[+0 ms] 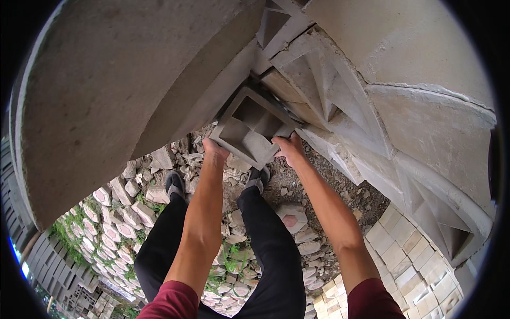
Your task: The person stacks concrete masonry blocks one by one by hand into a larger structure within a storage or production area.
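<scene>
A square grey concrete breeze block (234,134) with angled hollows is between my two hands, in the narrow gap where the stacked concrete pieces meet. My left hand (216,148) grips its left corner, fingers mostly hidden behind and under the edge. At the right corner my right hand (289,149) has its fingers and thumb closed round the rim. The block is tilted, its hollow face turned toward me. Its far edge lies close against the dark gap between the stacks, and I cannot tell whether it touches them.
A big smooth concrete slab (101,90) rises on the left. To the right stand stacked patterned blocks (340,101). Rubble (130,187) and hexagonal pavers (109,231) cover the ground round my shoes (257,179). Pale tiles (406,250) lie at the lower right.
</scene>
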`<control>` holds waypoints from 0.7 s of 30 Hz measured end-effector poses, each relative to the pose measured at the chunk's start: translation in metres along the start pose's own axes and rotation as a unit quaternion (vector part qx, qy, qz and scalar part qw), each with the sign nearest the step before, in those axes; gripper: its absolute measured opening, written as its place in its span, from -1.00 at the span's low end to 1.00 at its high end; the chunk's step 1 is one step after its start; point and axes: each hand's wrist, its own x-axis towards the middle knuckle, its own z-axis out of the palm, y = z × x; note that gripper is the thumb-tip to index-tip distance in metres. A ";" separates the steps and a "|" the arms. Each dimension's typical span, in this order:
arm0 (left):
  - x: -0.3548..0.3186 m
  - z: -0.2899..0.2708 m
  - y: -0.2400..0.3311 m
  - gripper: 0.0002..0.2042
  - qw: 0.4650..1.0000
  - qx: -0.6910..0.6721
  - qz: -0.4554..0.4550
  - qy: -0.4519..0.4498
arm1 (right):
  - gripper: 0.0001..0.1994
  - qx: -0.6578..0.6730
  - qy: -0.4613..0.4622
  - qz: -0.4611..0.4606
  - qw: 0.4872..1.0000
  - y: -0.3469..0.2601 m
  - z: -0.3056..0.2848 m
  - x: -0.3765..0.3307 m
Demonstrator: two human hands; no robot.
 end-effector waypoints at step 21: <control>0.013 0.021 -0.009 -0.16 0.992 -0.014 -0.026 -0.121 | -0.28 0.123 -0.072 0.028 0.989 -0.005 -0.017 0.016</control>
